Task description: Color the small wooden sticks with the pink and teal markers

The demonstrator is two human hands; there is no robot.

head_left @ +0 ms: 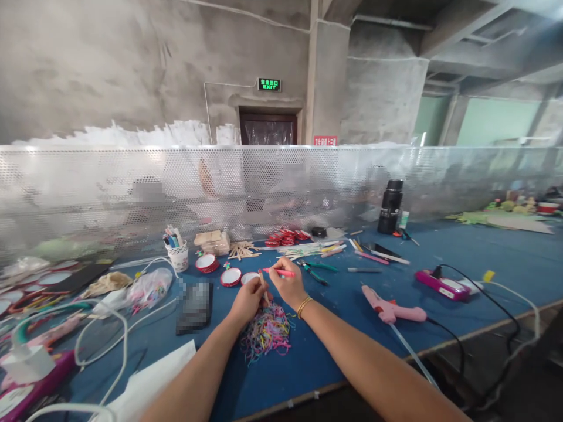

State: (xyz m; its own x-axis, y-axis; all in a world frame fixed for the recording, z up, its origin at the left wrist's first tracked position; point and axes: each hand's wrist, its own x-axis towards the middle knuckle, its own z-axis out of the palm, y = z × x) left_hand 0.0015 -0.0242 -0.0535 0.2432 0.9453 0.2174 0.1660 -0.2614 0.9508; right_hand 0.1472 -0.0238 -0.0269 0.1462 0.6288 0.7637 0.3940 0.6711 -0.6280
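Note:
Near the middle of the table, my left hand (247, 302) is closed on a wooden craft stick (265, 296), which it holds roughly upright. My right hand (289, 287) grips a pink marker (285, 273), its tip pointing left at the upper part of the stick. Whether the tip touches the wood is too small to tell. Below both hands lies a tangled heap of colourful thin strands (269, 335). Just beyond my left hand are round, white-faced pieces with red rims (231, 277). A gold bracelet circles my right wrist.
Green-handled pliers (320, 265) lie right of my hands, with a pink glue gun (391, 306) farther right. A patterned cup of markers (178, 257) and loose craft sticks (243, 251) stand behind. Cables (125, 334) loop at left. A perforated screen (272, 176) borders the table's back.

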